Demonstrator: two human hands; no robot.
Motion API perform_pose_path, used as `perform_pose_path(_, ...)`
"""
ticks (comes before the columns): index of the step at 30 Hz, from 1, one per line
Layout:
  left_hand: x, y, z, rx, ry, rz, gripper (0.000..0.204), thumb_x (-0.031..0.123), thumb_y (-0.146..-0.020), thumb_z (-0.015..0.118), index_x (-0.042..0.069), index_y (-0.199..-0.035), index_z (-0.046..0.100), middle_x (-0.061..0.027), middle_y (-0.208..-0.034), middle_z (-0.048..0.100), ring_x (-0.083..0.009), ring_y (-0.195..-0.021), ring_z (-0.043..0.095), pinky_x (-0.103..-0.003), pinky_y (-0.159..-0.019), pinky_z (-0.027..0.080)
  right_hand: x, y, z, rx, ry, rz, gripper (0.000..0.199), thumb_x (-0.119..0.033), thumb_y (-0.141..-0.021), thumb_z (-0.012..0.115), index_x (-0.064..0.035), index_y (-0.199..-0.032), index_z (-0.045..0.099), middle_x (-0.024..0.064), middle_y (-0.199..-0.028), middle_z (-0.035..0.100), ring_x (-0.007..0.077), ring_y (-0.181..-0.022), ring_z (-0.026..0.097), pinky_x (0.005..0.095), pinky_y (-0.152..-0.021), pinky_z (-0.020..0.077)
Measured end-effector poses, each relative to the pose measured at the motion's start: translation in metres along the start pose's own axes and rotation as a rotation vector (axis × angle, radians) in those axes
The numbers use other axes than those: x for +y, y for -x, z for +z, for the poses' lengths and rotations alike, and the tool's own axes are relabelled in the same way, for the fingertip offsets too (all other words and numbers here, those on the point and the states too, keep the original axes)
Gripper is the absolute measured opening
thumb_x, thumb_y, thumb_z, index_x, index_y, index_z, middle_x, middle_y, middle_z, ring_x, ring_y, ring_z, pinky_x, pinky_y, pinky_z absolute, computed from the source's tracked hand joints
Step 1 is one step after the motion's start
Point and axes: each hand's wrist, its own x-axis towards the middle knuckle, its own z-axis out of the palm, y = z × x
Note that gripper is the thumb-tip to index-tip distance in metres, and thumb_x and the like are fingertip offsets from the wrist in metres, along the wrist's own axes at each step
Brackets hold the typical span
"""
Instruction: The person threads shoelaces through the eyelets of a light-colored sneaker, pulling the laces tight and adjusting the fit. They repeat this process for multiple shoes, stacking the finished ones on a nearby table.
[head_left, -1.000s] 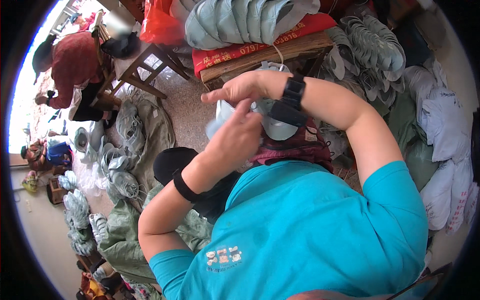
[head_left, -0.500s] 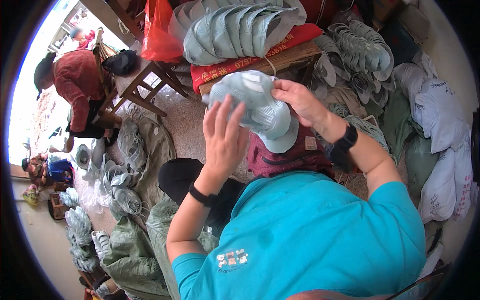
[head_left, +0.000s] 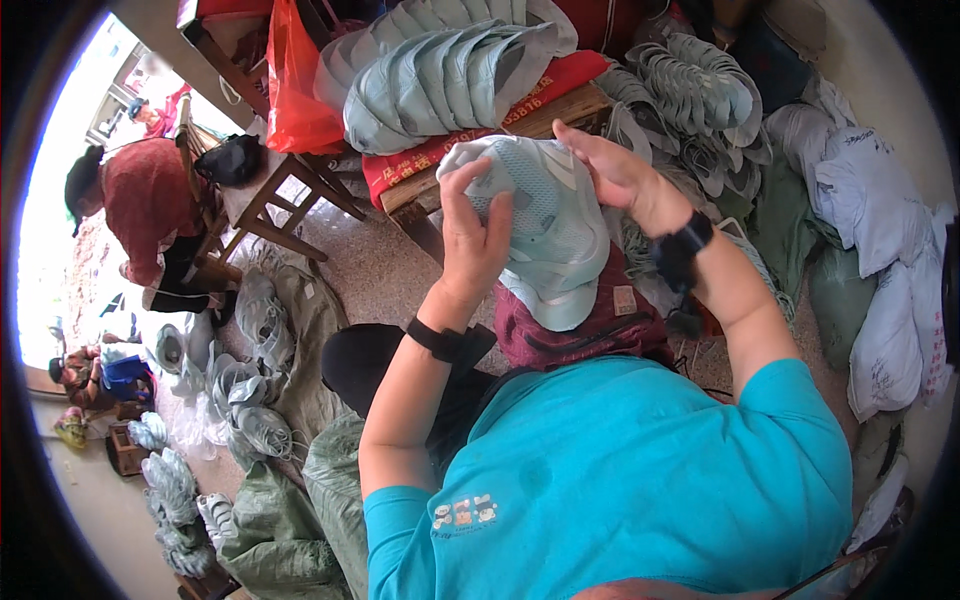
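A pale mint mesh shoe upper (head_left: 555, 225) hangs in front of me, its rounded end pointing down toward my lap. My left hand (head_left: 476, 225) is closed on its left edge, with fingers bent over the mesh. Against the upper's far right side lies my right hand (head_left: 625, 178), its fingers stretched out; part of them is hidden by the upper. Just beyond, a row of nested shoe uppers (head_left: 440, 85) rests on a red printed cloth (head_left: 400, 175) over a wooden bench (head_left: 560, 110). A maroon cloth bundle (head_left: 590, 335) sits below the upper.
More stacked uppers (head_left: 700, 85) stand at the back right, beside full white sacks (head_left: 870, 200). To the left are a wooden chair (head_left: 290, 190), a red plastic bag (head_left: 290, 90), uppers on the floor (head_left: 265, 320) and green sacks (head_left: 275, 530). A seated person (head_left: 145, 200) works at far left.
The shoe upper has turned, showing more of its mesh. My left hand has closed over its edge, and my right hand has gone from a pinch to stretched fingers. The view has shifted slightly.
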Motion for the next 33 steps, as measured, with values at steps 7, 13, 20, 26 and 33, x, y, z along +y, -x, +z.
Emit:
perform_pose_path(7,0.023,-0.029,-0.020,0.184,-0.122,-0.121,0.045,0.006,-0.091,0.065,0.001,-0.132,0.047,-0.0111,-0.115,0.056,-0.0208,-0.105,0.057,-0.035,-0.093,0.047,0.005,-0.016,0.022,-0.205,-0.188,-0.223,0.040,-0.034,-0.101,0.058,-0.0013,-0.124,0.062,0.0110,-0.115,0.070,0.0197,-0.102,0.069,0.0354,-0.092,0.0551)
perform_pose_path(13,0.022,-0.047,-0.023,-0.145,-0.681,-0.065,0.080,0.018,-0.075,0.084,0.009,-0.144,0.045,-0.0196,-0.105,0.061,-0.0363,-0.092,0.067,-0.040,-0.079,0.056,0.025,-0.007,0.018,-0.159,-0.106,-0.247,0.042,-0.032,-0.102,0.057,0.0000,-0.129,0.059,0.0100,-0.117,0.069,0.0191,-0.104,0.068,0.0354,-0.094,0.0544)
perform_pose_path(20,0.019,-0.047,-0.006,0.062,-0.477,0.062,0.065,0.014,-0.083,0.081,0.004,-0.138,0.048,-0.0029,-0.089,0.052,-0.0116,-0.073,0.057,-0.025,-0.065,0.049,0.020,0.008,0.024,0.074,-0.062,-0.145,0.040,-0.028,-0.103,0.056,-0.0007,-0.132,0.057,0.0098,-0.122,0.067,0.0198,-0.108,0.066,0.0366,-0.098,0.0525)
perform_pose_path(26,0.012,-0.040,-0.004,-0.121,-0.297,0.150,0.012,0.007,-0.099,0.059,0.005,-0.103,0.070,-0.0022,-0.074,0.064,-0.0096,-0.067,0.057,-0.026,-0.060,0.044,0.034,0.008,0.006,0.072,-0.150,-0.094,0.038,-0.027,-0.105,0.052,-0.0013,-0.132,0.057,0.0102,-0.125,0.065,0.0209,-0.113,0.064,0.0382,-0.099,0.0516)
perform_pose_path(33,0.046,-0.060,-0.033,-0.627,-0.503,0.080,0.022,0.019,-0.096,0.063,0.011,-0.115,0.071,-0.0088,-0.079,0.069,-0.0233,-0.073,0.066,-0.034,-0.080,0.047,0.023,0.009,0.014,0.176,-0.051,-0.028,0.040,-0.030,-0.104,0.053,-0.0007,-0.132,0.056,0.0117,-0.126,0.064,0.0217,-0.115,0.063,0.0410,-0.100,0.0501)
